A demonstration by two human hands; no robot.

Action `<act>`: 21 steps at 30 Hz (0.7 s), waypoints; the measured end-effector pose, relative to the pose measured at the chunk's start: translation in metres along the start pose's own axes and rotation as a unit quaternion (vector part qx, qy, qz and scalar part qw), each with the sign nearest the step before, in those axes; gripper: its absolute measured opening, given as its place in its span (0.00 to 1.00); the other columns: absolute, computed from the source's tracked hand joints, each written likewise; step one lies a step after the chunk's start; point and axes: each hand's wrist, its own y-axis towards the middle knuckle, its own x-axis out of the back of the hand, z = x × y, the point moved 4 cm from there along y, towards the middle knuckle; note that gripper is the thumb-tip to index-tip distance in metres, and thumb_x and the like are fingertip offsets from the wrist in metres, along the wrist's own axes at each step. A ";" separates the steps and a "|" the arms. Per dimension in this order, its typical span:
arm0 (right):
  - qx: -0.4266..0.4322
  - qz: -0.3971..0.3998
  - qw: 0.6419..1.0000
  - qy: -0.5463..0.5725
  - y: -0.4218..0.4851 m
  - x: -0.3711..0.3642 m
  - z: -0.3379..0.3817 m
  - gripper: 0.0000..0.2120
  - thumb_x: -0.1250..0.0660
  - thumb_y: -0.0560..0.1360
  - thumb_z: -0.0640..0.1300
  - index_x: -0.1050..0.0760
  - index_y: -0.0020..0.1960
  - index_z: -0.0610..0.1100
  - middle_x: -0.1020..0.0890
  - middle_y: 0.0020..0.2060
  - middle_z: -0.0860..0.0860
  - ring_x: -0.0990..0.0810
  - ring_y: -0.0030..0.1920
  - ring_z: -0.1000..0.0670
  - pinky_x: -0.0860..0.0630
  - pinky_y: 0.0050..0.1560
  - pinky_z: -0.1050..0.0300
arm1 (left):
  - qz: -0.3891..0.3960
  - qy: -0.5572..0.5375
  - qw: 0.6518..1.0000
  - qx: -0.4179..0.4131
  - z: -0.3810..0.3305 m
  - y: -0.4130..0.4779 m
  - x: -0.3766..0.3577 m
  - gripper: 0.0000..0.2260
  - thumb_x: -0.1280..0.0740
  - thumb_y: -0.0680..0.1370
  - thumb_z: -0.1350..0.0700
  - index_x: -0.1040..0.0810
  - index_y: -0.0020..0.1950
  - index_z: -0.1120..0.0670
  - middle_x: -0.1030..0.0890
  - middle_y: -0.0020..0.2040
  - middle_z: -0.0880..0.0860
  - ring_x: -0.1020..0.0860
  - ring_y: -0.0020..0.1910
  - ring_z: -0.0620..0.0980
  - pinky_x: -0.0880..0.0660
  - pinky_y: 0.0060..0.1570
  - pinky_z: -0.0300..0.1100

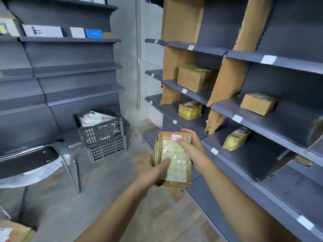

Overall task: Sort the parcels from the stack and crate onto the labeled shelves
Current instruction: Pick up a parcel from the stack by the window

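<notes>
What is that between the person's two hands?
A taped brown parcel with a red-edged label, gripped by the left hand and right hand; the head view shows it.

A: Can you read the red-edged sticker on the parcel?
B: No. It has handwriting on it, but it is a blurred scrawl.
A: The white label below it?
B: Faint rows of print under shiny tape; not 1 word is legible.
A: The white tags on the shelf edges?
B: They look blank from here.
A: Any print on the cardboard divider?
B: Dark characters set sideways, maybe 2, with a green patch at its lower corner. I cannot tell what they say.
A: The blue box on the left shelves?
B: A pale mark, unreadable. The white box further left has a black mark, also unreadable.
</notes>
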 end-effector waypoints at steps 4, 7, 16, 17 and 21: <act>0.003 -0.019 1.000 -0.003 0.071 -0.055 0.002 0.18 0.31 0.76 0.39 0.28 0.63 0.52 0.17 0.53 0.49 0.16 0.48 0.52 0.19 0.46 0.57 | 0.039 -0.015 0.999 0.004 -0.010 0.073 0.062 0.06 0.32 0.79 0.52 0.24 0.54 0.50 0.16 0.40 0.45 0.19 0.34 0.39 0.25 0.32 0.33; 0.001 -0.027 1.000 -0.006 0.121 -0.099 0.008 0.18 0.31 0.76 0.40 0.28 0.63 0.52 0.17 0.53 0.48 0.17 0.50 0.51 0.19 0.49 0.54 | 0.056 -0.003 0.998 0.021 -0.023 0.125 0.113 0.15 0.32 0.78 0.49 0.25 0.60 0.56 0.18 0.38 0.47 0.22 0.28 0.38 0.29 0.27 0.32; 0.009 -0.027 0.999 -0.041 0.237 -0.187 0.012 0.17 0.29 0.75 0.42 0.28 0.61 0.52 0.18 0.53 0.47 0.17 0.51 0.49 0.20 0.53 0.52 | 0.079 -0.012 0.996 0.036 -0.047 0.235 0.213 0.15 0.33 0.79 0.50 0.26 0.62 0.56 0.16 0.38 0.49 0.20 0.29 0.42 0.30 0.25 0.33; 0.009 -0.027 0.999 -0.045 0.250 -0.194 0.010 0.17 0.29 0.75 0.42 0.28 0.60 0.52 0.18 0.54 0.47 0.17 0.52 0.49 0.20 0.54 0.50 | 0.080 -0.017 0.996 0.041 -0.050 0.244 0.221 0.15 0.33 0.79 0.49 0.25 0.62 0.56 0.15 0.41 0.49 0.18 0.32 0.43 0.28 0.26 0.34; 0.005 -0.021 0.999 -0.045 0.309 -0.220 0.001 0.17 0.29 0.75 0.40 0.29 0.60 0.51 0.19 0.53 0.46 0.17 0.52 0.48 0.21 0.54 0.50 | 0.077 -0.035 0.995 0.053 -0.054 0.300 0.253 0.11 0.34 0.80 0.52 0.26 0.62 0.51 0.15 0.51 0.51 0.16 0.41 0.46 0.24 0.30 0.37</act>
